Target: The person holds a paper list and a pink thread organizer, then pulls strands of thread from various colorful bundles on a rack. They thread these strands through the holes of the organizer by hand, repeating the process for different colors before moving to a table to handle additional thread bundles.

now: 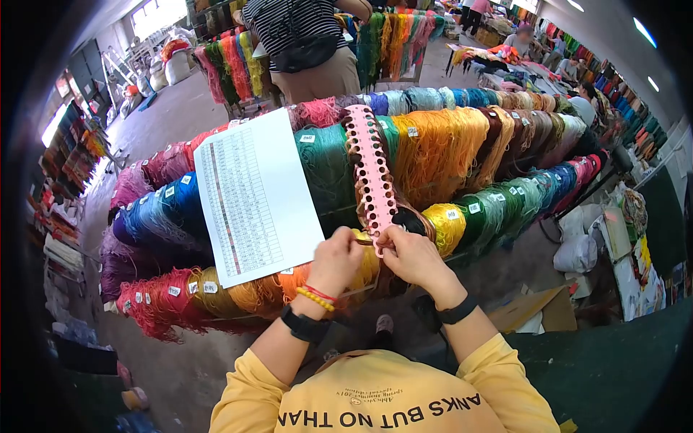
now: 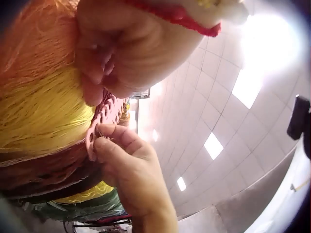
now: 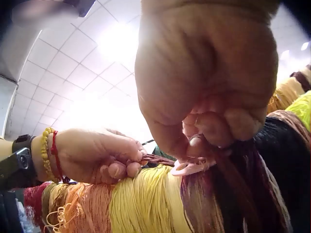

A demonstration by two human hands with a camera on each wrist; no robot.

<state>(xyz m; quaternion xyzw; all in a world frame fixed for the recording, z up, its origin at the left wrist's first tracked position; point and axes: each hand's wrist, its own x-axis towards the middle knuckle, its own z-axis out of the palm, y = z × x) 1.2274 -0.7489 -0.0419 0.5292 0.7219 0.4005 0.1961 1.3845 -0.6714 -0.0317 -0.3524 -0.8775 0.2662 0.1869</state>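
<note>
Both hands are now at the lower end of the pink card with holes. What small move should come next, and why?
Probably draw the brown strand through the lowest hole of the pink card. The left hand pinches the strand taut, the right hand pinches that card's end, and the strand runs between them, so it seems only partly threaded.

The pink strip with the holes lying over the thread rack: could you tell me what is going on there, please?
A person in a yellow top stands at a rack of coloured skeins. Both hands meet at the lower end of the pink strip lying over them. The left hand pinches a brown strand; the right hand pinches the strip's end where that strand reaches it. A printed sheet rests on the skeins alongside.
</note>
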